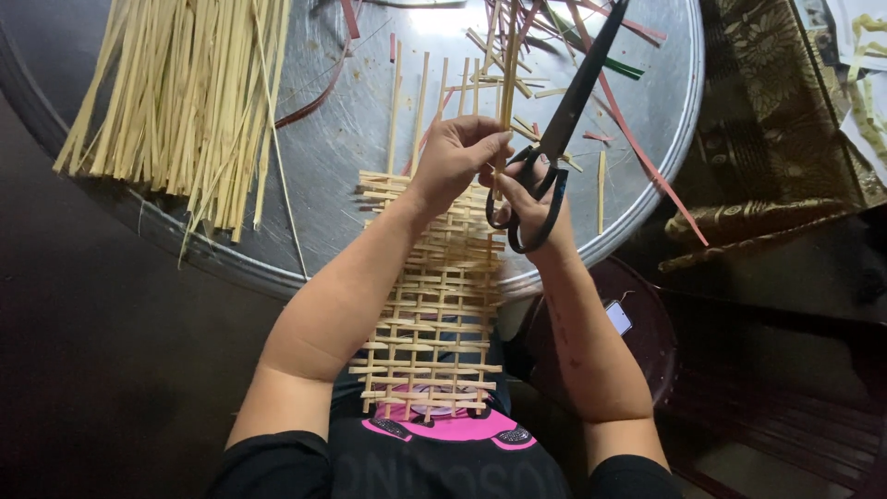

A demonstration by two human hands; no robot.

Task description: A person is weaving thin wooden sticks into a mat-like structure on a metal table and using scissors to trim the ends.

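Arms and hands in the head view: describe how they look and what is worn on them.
Both forearms are bare, and the left hand and right hand wear no gloves. No rings, watch or bracelets show. Short black sleeves cover the upper arms, part of a black top with a pink print on the chest.

From my feed I see a round metal table (370, 120) with a raised rim filling the upper half of the view. A thick bundle of pale straw-coloured strips (185, 102) lies on its left part, the ends fanning past the rim. Loose offcuts (527, 83) are scattered near the top centre, with several red strips (637, 139) and a green strip (621, 66) lying among them. To the right, off the table, I make out a brown patterned cloth (767, 111). Lower right stands a dark round stool (637, 323), partly hidden. The floor (111, 370) at left is dark.
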